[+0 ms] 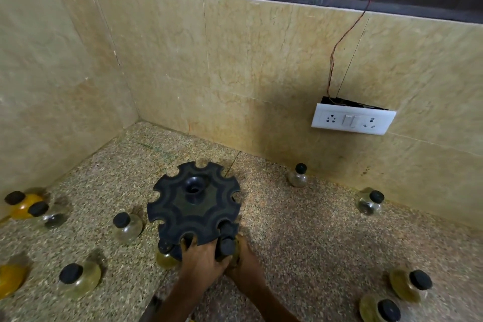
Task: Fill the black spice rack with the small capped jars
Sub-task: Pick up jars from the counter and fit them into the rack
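The black spice rack (193, 204), a round disc with notches around its rim, stands on the speckled counter (300, 230). One black-capped jar (165, 252) hangs in a near-left notch. My left hand (202, 256) grips the rack's near edge. My right hand (244, 261) holds a small capped jar (226, 246) at the near-right notch, its cap just outside the rim. Loose jars lie around: one close on the left (127, 226), one front left (78, 278), one far right by the wall (298, 175).
More jars sit at the left edge (23, 204), at the right (369, 202) and at the front right (410, 283). Tiled walls close the counter at the back and left. A white socket plate (352, 119) with a dangling wire is on the back wall.
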